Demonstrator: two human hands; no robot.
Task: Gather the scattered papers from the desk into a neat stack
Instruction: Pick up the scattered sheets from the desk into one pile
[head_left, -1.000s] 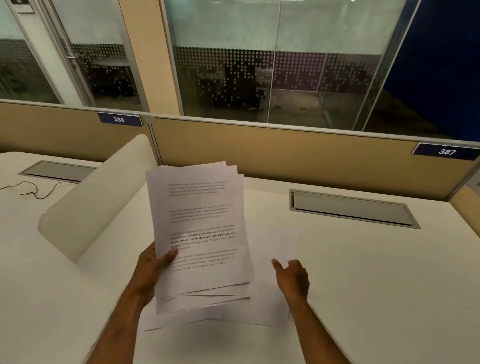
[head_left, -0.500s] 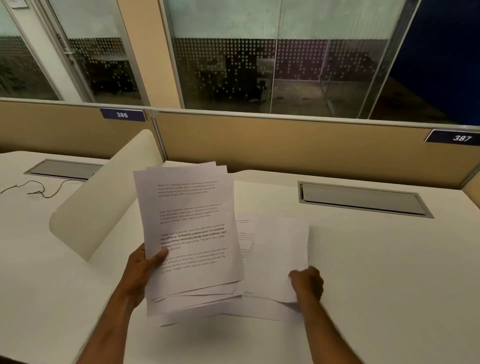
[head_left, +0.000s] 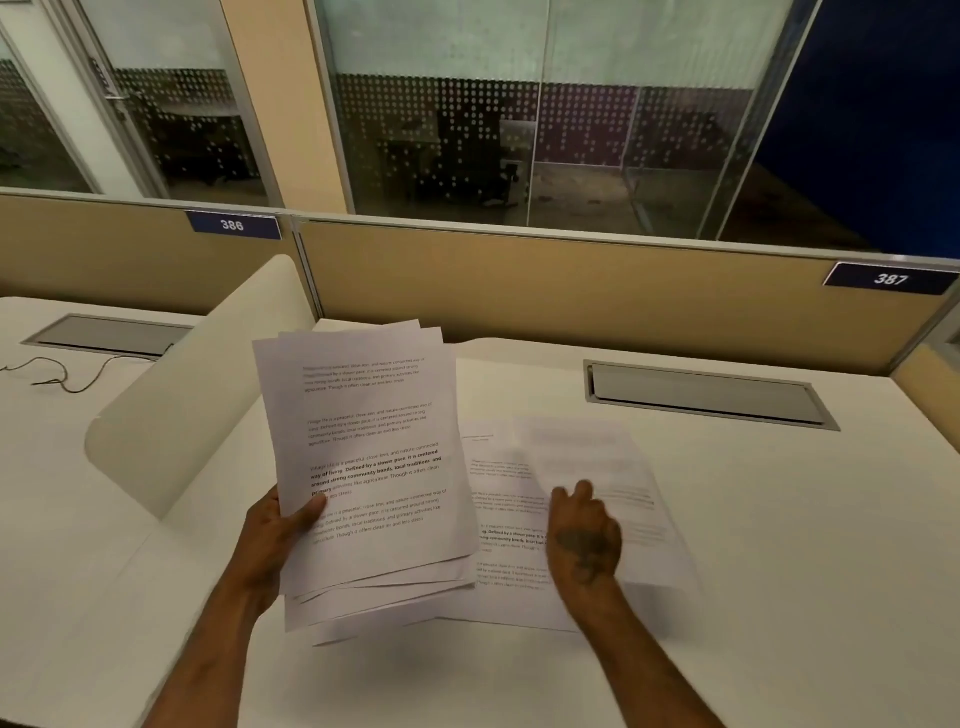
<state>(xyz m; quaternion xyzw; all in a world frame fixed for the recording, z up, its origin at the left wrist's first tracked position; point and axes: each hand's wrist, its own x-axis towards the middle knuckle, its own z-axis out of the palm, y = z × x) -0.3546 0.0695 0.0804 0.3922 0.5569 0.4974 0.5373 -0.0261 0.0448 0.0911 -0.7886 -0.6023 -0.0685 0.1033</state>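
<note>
My left hand is shut on a fanned stack of printed papers, held tilted above the white desk, thumb on the top page. To its right, printed sheets lie flat on the desk, partly under the stack. My right hand is over them, fingers pinching the left edge of a loose sheet that looks blurred and slanted to the right. The lower edges of the stack are uneven.
A rounded cream divider stands on the desk to the left. A grey cable hatch sits at the back right, another hatch with a thin cable at the far left. A tan partition closes the back.
My right hand went from open near the desk to gripping a loose sheet, and has now swung that sheet up and to the right. The stack in my left hand stays raised.
</note>
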